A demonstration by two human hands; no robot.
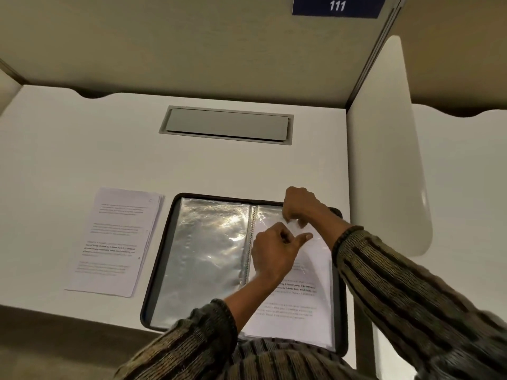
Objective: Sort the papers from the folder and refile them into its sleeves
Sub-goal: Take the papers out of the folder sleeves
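Leftmost, a stack of papers (pixel 115 239) lies flat on the white desk (pixel 82 146), just beside the folder (pixel 149 297) but not touching it, with bare desk around its other edges. The folder lies open, its near edge overhanging the desk's front. Its left sleeve (pixel 208 256) is shiny, with no paper showing in it, and runs up to the spine (pixel 251 242).

Just right of the spine, the left hand (pixel 274 253) hovers over the upper half of the right-hand page. A printed sheet (pixel 296 305) lies there under both hands, its lower part flat within the right sleeve (pixel 330 311) and its top curling up towards the hands. The left hand's fingers are curled tight and pinch the sheet's top edge, with the thumb (pixel 303 238) stuck out to the right.

Above it, at the page's far edge, the right hand (pixel 299 207) points its curled fingers down and pinches the right sleeve at its mouth. The two hands are nearly touching.

Room is tight on the right, where the folder's edge sits close against the upright divider panel (pixel 384 174). Beyond the folder, open desk stretches to a closed cable hatch (pixel 227 126).
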